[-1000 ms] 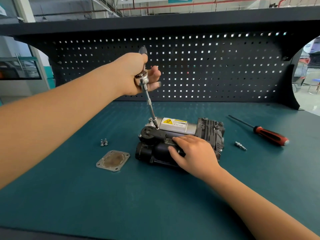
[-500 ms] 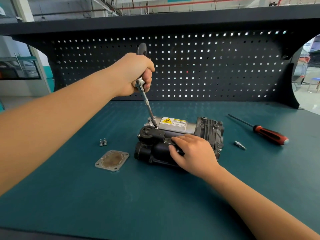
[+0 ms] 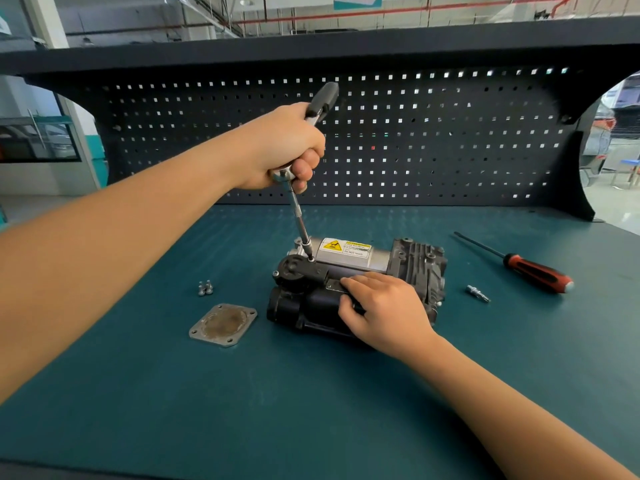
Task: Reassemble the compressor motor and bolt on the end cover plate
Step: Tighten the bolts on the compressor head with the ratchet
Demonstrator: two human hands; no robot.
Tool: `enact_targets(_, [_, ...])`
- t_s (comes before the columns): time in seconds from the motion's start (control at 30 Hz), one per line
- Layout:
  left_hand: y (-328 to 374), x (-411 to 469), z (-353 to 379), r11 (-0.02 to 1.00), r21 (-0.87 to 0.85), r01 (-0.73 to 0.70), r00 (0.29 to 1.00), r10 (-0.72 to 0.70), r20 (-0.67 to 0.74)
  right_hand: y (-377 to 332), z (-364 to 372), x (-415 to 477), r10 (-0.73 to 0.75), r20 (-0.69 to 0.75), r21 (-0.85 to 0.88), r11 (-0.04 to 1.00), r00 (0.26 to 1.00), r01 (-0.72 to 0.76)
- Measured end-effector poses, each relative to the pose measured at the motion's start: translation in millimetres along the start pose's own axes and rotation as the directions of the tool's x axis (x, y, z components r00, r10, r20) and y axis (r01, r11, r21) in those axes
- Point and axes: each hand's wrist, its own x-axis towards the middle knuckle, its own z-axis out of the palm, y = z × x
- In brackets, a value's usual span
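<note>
teal bench mat [image 3: 311,410] runs back to a dark pegboard [image 3: 433,140] with square holes. near the middle of the mat lies the compressor motor [image 3: 346,252]: black housing nearest the viewer, a silver cylinder with a yellow warning label behind it, and a finned casting at its right end. the left hand [image 3: 284,150] is raised above the motor's left end, its fingers wrapped tightly round the head of a ratchet wrench [image 3: 323,98], whose black handle sticks up past the knuckles. a thin extension shaft [image 3: 300,220] slants down from the fist, and its tip sits on a bolt at the top of the black end piece. the right hand [image 3: 388,313] holds the black housing, fingers bent over its top and thumb against the near side. the end cover plate [image 3: 223,324] lies flat on the mat to the left of the motor, apart from it, with 4 corner holes. a small cluster of bolts [image 3: 205,287] stands just beyond the plate. to the right lie a red-handled screwdriver [image 3: 533,271] and, nearer the motor, 1 small metal fitting [image 3: 477,293].
</note>
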Motion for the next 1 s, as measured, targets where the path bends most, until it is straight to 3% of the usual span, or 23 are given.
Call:
enact_targets(0.23, [7, 2, -2, 0.984, 0.167, -0.067, 0.958, 0.017, 0.286, -1, -1, 1, -0.008, -0.002, -0.002, 1.000, 1.000, 0.008])
enact_targets(0.37, [2, -3, -4, 0.993, 0.077, -0.087, 0.945, 0.058, 0.321, -1, -1, 0, -0.007, 0.000, 0.000, 1.000, 1.000, 0.007])
enact_targets(0.43, [-4, -8, -5, 0.997, -0.013, -0.079, 0.959, 0.080, 0.273, -1, -2, 0, -0.003, -0.004, 0.001, 1.000, 1.000, 0.003])
enact_targets(0.53, [-12, -11, -3, 0.966, -0.257, -0.003, 0.998, 0.018, 0.056, -2, -2, 0, 0.002, -0.010, 0.000, 1.000, 1.000, -0.002])
enact_targets(0.63, [-18, -9, -3, 0.826, -0.564, 0.006, 0.976, -0.128, -0.178, -2, -2, -1, 0.005, -0.016, -0.002, 1.000, 1.000, -0.005])
enact_targets(0.7, [-19, -7, -5, 0.732, -0.681, -0.032, 0.944, -0.201, -0.261, -2, -2, -1, 0.012, -0.020, -0.002, 1.000, 1.000, -0.012])
enact_targets(0.77, [-20, -7, -7, 0.704, -0.708, -0.046, 0.930, -0.229, -0.287, -2, -2, -1, 0.020, -0.023, 0.005, 1.000, 1.000, -0.020])
enact_targets(1.0, [-19, -9, -6, 0.880, -0.474, 0.032, 0.963, -0.155, -0.222, -1, -1, 0, 0.027, -0.017, 0.013, 1.000, 0.999, -0.027])
